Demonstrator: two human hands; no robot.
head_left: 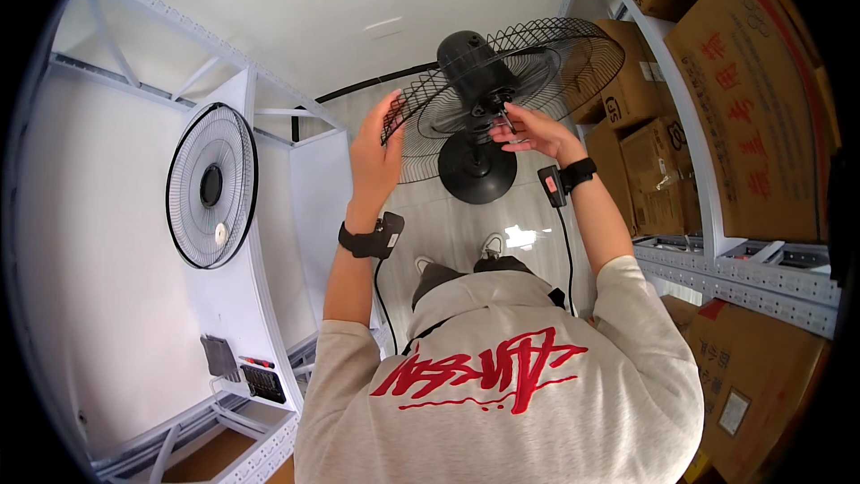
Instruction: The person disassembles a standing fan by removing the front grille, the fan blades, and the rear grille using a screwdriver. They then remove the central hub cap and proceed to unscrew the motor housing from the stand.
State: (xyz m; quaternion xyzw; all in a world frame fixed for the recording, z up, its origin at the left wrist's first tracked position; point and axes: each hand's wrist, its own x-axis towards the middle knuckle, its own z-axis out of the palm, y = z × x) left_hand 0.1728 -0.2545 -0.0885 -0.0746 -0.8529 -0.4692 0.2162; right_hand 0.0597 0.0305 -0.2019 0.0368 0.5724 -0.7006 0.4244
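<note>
A black pedestal fan (475, 72) stands in front of me, its wire grille tilted and its motor housing facing me. My left hand (376, 157) is closed at the left rim of the grille (421, 112), fingers against the wires. Just below the motor, my right hand (540, 136) pinches a thin, shiny piece (509, 116) by the fan's neck; its kind is too small to make out. The other right fingers curl loosely beneath. Under the neck, the round black base (477, 175) rests on the floor.
To the left, a round black-rimmed fan grille (212, 185) lies on a white shelf (228, 305). Near it are a red-and-black screwdriver (257, 362) and a black bit case (262, 384). Cardboard boxes (752, 108) fill the metal rack on the right.
</note>
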